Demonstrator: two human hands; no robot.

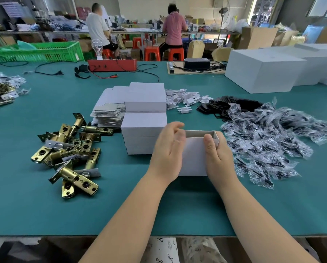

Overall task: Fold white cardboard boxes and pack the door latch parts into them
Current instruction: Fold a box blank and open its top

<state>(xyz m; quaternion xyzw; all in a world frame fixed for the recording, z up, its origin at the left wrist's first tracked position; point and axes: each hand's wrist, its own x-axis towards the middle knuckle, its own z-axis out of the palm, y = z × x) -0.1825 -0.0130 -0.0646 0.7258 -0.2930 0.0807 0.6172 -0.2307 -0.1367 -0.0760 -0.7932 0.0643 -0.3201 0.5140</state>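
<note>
A white cardboard box [194,154] stands on end in front of me, its top end open and showing a grey inside. My right hand [218,158] grips its right side, thumb on the front face. My left hand [168,152] curls round its left edge, fingers blurred near the open top. A pile of brass door latch parts [71,152] lies to the left on the green table [45,209]. Folded white boxes [143,130] are stacked just behind the held box, with flat box blanks [109,111] beside them.
Clear bags of black screws [272,141] spread out at the right, behind them black plates [233,106] and small white card inserts [187,98]. Large white cartons [263,71] sit at the far right. A red tester box [112,65] and green crate [45,52] stand further back. Two people work beyond.
</note>
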